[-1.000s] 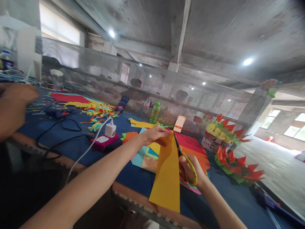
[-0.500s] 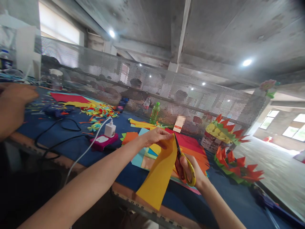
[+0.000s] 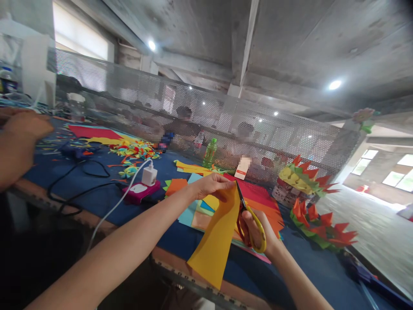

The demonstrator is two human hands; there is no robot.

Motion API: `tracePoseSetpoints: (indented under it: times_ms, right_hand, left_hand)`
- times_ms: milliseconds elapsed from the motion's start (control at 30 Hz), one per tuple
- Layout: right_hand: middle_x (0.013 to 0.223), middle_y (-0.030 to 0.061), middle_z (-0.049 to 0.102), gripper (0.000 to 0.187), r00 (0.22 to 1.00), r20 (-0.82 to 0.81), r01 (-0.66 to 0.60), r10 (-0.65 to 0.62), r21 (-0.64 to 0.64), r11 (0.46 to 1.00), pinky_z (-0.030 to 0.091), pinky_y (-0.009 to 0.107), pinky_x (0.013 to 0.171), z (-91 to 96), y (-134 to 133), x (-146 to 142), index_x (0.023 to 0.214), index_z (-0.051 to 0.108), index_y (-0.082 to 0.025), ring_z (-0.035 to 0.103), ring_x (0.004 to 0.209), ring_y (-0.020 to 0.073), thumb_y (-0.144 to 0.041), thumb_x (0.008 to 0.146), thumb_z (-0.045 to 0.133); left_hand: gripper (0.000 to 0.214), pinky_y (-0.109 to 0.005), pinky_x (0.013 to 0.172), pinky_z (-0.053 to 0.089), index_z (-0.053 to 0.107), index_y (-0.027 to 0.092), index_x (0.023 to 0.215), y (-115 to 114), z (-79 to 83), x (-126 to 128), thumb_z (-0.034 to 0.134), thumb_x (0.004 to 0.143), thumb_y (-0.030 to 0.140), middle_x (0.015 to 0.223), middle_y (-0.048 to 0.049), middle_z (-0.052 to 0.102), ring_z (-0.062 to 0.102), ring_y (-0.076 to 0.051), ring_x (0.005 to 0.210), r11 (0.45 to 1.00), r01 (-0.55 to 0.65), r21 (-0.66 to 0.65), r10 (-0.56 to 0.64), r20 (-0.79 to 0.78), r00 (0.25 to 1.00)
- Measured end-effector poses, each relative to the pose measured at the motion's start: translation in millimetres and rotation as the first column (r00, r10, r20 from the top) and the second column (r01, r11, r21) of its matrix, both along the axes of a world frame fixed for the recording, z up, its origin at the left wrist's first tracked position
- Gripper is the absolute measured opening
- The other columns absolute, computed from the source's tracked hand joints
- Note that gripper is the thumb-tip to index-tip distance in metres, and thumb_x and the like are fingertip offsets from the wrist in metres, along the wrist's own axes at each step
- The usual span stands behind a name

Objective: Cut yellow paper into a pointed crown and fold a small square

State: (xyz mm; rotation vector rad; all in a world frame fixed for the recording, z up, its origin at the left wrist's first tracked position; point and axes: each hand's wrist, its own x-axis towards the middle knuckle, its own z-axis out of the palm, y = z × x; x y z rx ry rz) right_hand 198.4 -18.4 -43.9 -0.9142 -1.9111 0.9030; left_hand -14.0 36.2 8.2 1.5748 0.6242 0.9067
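My left hand [image 3: 213, 186] pinches the top of a long yellow paper strip [image 3: 213, 247], which hangs down past the table's front edge. In my right hand [image 3: 260, 226] is a pair of scissors [image 3: 260, 232] with yellow and red handles. Their dark blades point up and meet the strip's right edge close to my left fingertips. Whether the blades are parted is hard to make out. Beneath my hands lies a fan of coloured paper sheets [image 3: 254, 193], red, orange, blue and pink.
A magenta power strip [image 3: 142, 193] with a white charger [image 3: 149, 175] sits left. Behind stand a green bottle [image 3: 209, 154] and a phone [image 3: 242, 168]. Red-and-green paper crowns [image 3: 322, 226] lie right. Paper scraps [image 3: 135, 149] are heaped back left, near another person's hand [image 3: 27, 127].
The lower end of the yellow strip has swung slightly right. My right hand and the scissors have shifted very slightly, while my left hand stays in place.
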Motion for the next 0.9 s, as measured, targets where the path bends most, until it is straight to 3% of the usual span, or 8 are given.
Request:
tracePoseSetpoints:
  times_ms: [533, 733, 900]
  right_hand:
    - [0.047, -0.0009, 0.05, 0.064, 0.996, 0.043, -0.082, 0.084, -0.037, 0.996, 0.03, 0.022, 0.038, 4.2, -2.8, 5.5, 0.064, 0.046, -0.02, 0.045, 0.038, 0.0096, -0.081, 0.081, 0.039]
    - [0.044, -0.0003, 0.049, 0.065, 0.994, 0.036, -0.106, 0.106, -0.001, 0.994, 0.031, 0.022, 0.039, 6.4, -3.3, 6.9, 0.06, 0.048, -0.019, 0.045, 0.038, 0.0098, -0.077, 0.086, 0.035]
    - [0.038, -0.0006, 0.046, 0.067, 0.999, 0.004, -0.038, 0.038, -0.042, 0.998, 0.027, 0.021, 0.035, -1.1, 0.4, 5.9, 0.052, 0.046, -0.019, 0.043, 0.033, 0.0091, -0.077, 0.084, 0.038]
  left_hand:
    - [0.044, -0.029, 0.071, 0.054, 0.077, 0.015, 0.081, -4.2, 1.7, 2.3, 0.077, 0.069, 0.056, 0.083, -0.0078, 0.074, 0.068, -0.016, 0.069, 1.0, -0.016, 0.007, 0.016, -0.005, 1.0]
    - [0.044, -0.03, 0.072, 0.054, 0.077, 0.014, 0.078, -9.6, 3.1, 5.0, 0.078, 0.067, 0.056, 0.083, -0.0095, 0.073, 0.067, -0.018, 0.07, 1.0, 0.004, 0.01, -0.004, -0.018, 1.0]
    - [0.045, -0.031, 0.072, 0.053, 0.077, 0.014, 0.078, -8.2, 1.1, 6.0, 0.078, 0.067, 0.057, 0.081, -0.0099, 0.073, 0.068, -0.019, 0.07, 1.0, -0.001, 0.008, 0.002, -0.023, 1.0]
